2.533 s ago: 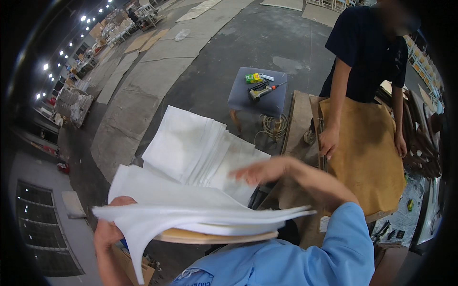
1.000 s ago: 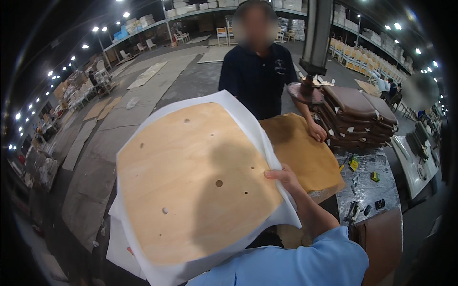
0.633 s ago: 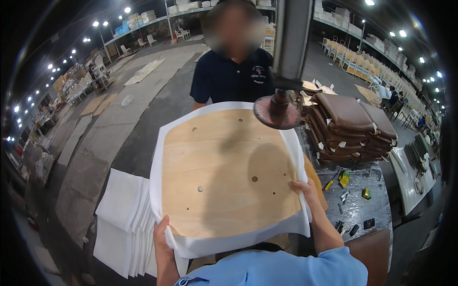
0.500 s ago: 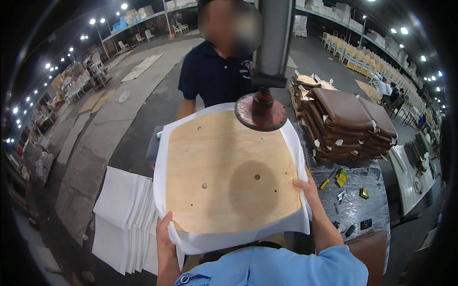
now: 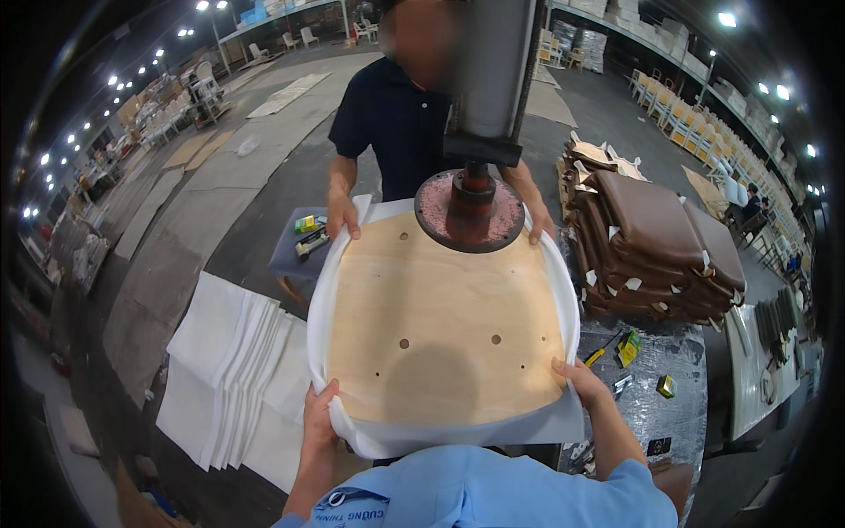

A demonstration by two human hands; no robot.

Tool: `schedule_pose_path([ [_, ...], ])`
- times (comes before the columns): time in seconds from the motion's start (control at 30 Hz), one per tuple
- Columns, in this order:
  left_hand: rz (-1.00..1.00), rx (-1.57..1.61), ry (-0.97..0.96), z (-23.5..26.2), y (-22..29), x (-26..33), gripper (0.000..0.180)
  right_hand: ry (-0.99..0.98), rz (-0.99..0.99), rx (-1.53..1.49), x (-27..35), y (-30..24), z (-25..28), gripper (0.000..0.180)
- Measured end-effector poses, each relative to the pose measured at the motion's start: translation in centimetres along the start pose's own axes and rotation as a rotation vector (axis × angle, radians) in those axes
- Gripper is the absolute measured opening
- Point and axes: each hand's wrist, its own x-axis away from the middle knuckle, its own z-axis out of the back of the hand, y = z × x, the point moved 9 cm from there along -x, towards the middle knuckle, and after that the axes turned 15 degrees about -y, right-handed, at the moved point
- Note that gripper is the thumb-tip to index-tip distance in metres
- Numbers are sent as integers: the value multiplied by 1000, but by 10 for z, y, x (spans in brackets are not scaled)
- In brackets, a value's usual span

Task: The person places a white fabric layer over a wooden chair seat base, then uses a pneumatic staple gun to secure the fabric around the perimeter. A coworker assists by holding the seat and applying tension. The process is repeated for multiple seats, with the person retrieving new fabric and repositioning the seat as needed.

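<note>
A rounded plywood seat board [image 5: 449,308] with several holes lies wood side up in front of me, a white cover sheet [image 5: 493,430] wrapping up around its edges. My left hand [image 5: 322,414] is closed on the near left corner, gripping the sheet and board edge. At the near right edge my right hand [image 5: 584,385] is closed the same way, thumb on top. Both hands' other fingers are hidden below. Over the board's far part hangs a round press disc [image 5: 431,220] on a dark metal column. A co-worker's two hands [image 5: 341,217] hold the far corners.
Folded white sheets [image 5: 220,370] lie at left. Beyond them stands a grey-blue stool [image 5: 295,255] with small yellow-green boxes and a tool. At right, a stack of brown padded seats [image 5: 651,238] sits beside a plastic-covered table [image 5: 678,352] with a yellow-handled tool [image 5: 600,352] and small boxes.
The co-worker's hands have come onto the board's far corners. The board appears slightly further right in view, and the disc appears further left. My hands keep their hold.
</note>
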Motion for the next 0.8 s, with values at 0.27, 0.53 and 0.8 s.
schedule_pose_path([
  [0.27,-23,-24,-9,-25,-24,-7,54,74,361,250,-27,-39,11,49],
  [0.53,69,-111,51,-28,-51,-31,44,119,308,281,-57,-26,33,43],
  [0.8,217,-339,158,0,-77,-34,52,182,264,295,-69,-13,42,43],
])
